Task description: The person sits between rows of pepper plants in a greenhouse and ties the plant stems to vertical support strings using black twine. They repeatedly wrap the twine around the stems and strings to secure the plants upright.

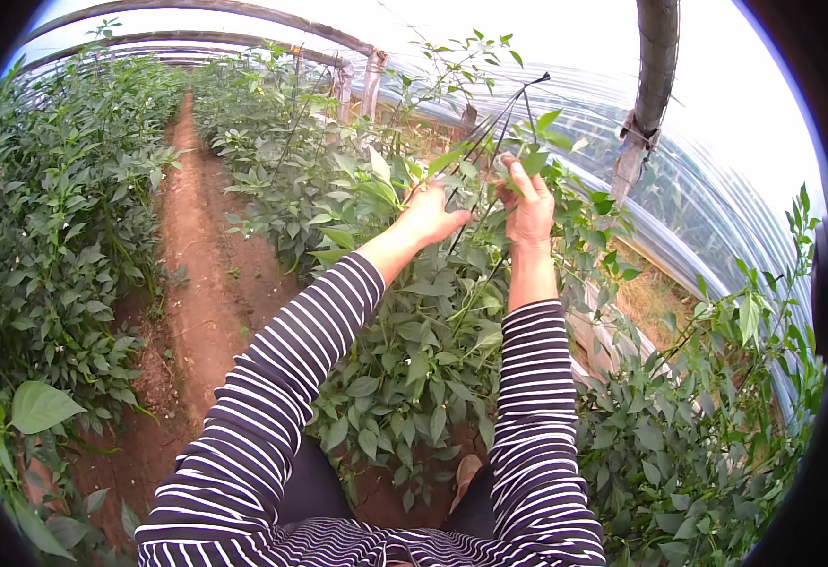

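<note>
A leafy pepper plant (414,333) stands in front of me, between my arms. My left hand (432,216) reaches into its upper leaves; the thumb sticks out to the right, and foliage hides the fingertips, so I cannot tell what they hold. To its right, my right hand (531,205) is raised with bent fingers around a leafy pepper shoot (533,163). Black strings (502,117) slant through the foliage between the hands and meet in a knot (538,79) above them.
A bare soil path (194,283) runs along the left, beside another dense pepper row (52,212). Clear plastic sheeting (712,184) curves up on the right. A post (641,120) stands close on that side, and roof hoops (208,8) arch overhead. More plants (669,453) grow at lower right.
</note>
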`<state>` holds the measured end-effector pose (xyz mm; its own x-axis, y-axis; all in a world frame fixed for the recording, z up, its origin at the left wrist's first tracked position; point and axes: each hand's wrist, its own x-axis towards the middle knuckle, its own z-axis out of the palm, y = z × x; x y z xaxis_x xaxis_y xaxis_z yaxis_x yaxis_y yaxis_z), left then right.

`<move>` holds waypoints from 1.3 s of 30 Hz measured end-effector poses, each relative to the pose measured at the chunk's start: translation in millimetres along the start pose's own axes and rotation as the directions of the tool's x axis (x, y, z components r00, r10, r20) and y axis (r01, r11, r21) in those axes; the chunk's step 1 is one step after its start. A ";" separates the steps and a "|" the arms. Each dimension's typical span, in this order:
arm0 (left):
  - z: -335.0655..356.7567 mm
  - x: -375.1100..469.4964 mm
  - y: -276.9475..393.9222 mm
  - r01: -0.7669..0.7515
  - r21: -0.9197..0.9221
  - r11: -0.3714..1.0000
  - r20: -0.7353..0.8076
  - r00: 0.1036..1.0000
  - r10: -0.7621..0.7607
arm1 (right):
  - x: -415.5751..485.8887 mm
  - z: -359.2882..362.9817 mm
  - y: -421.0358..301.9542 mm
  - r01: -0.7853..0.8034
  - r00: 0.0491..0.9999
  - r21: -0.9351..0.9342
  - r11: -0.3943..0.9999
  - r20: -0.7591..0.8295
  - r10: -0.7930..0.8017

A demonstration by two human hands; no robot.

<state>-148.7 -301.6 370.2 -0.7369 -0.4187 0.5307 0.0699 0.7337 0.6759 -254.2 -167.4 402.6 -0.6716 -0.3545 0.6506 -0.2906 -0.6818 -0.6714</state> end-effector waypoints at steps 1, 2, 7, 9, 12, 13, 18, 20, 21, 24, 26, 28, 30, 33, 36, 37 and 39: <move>-4.5 3.3 -0.3 0.003 -0.024 1.000 0.071 0.997 -0.002 | -5.6 6.9 -1.8 0.012 0.999 -0.106 0.994 0.051 -0.007; -4.3 9.8 -6.1 -0.019 -0.023 1.000 0.059 0.998 0.021 | -6.0 8.4 -2.5 0.012 0.985 -0.181 0.983 0.173 0.020; -8.4 16.3 -16.5 0.114 -0.507 0.854 0.126 0.990 -0.057 | -12.8 5.4 -30.2 0.116 0.872 -0.323 0.939 0.485 0.059; -9.9 14.9 -14.0 0.128 -0.550 0.825 0.128 0.989 -0.069 | -17.4 11.2 -37.2 0.099 0.888 -0.333 0.938 0.455 0.068; -18.6 -1.6 21.4 0.256 -0.514 0.818 0.251 0.958 -0.142 | -8.6 7.3 -32.0 0.104 0.968 -0.344 0.933 0.251 -0.015; -18.4 -1.1 18.0 0.251 -0.509 0.823 0.246 0.959 -0.140 | 2.2 5.8 -27.0 0.011 0.991 -0.273 0.962 0.130 0.025; -8.2 12.8 -7.5 0.211 -0.491 0.845 0.166 0.975 -0.147 | 14.2 1.9 -15.0 -0.126 0.992 -0.198 0.972 -0.008 0.127; -6.2 13.4 -8.5 0.203 -0.509 0.836 0.176 0.976 -0.130 | 14.5 3.5 -15.4 -0.162 0.987 -0.203 0.966 -0.010 0.163; -5.5 14.2 -9.7 0.194 -0.503 0.842 0.201 0.974 -0.105 | 14.4 6.1 -16.9 -0.179 0.984 -0.202 0.963 -0.011 0.180; -3.1 10.9 -5.2 0.211 -0.399 0.893 0.307 0.948 -0.087 | 14.0 12.6 -19.8 -0.212 0.976 -0.166 0.963 0.009 0.217; -1.0 7.3 -1.0 0.222 -0.339 0.914 0.386 0.919 -0.081 | 16.4 10.3 -18.9 -0.234 0.972 -0.161 0.959 -0.016 0.234; -9.5 -0.5 10.1 0.202 -0.342 0.918 0.418 0.907 -0.044 | 18.6 4.9 -23.3 -0.262 0.965 -0.183 0.948 -0.049 0.257; -14.7 -5.4 9.1 0.213 -0.375 0.902 0.430 0.902 -0.034 | 15.7 8.6 -26.3 -0.272 0.962 -0.172 0.947 -0.029 0.272; -3.2 -3.7 0.1 0.141 -0.444 0.885 0.372 0.928 0.039 | 9.4 19.2 -31.4 -0.284 0.953 -0.176 0.943 0.052 0.297; 0.9 -5.6 8.0 0.153 -0.395 0.906 0.322 0.946 -0.019 | 6.7 17.7 -33.0 -0.268 0.946 -0.222 0.938 0.122 0.299; 1.0 -5.7 11.0 0.165 -0.403 0.900 0.317 0.948 -0.032 | 6.9 15.3 -33.1 -0.259 0.945 -0.224 0.940 0.145 0.295; 1.1 1.1 4.4 0.150 -0.419 0.896 0.279 0.960 -0.030 | 8.1 9.0 -30.5 -0.205 0.951 -0.192 0.960 0.192 0.242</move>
<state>-150.0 -298.3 373.2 -0.8969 -0.2749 0.3464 0.2338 0.3702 0.8991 -244.7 -155.3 431.6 -0.5783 -0.6248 0.5245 -0.2714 -0.4590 -0.8460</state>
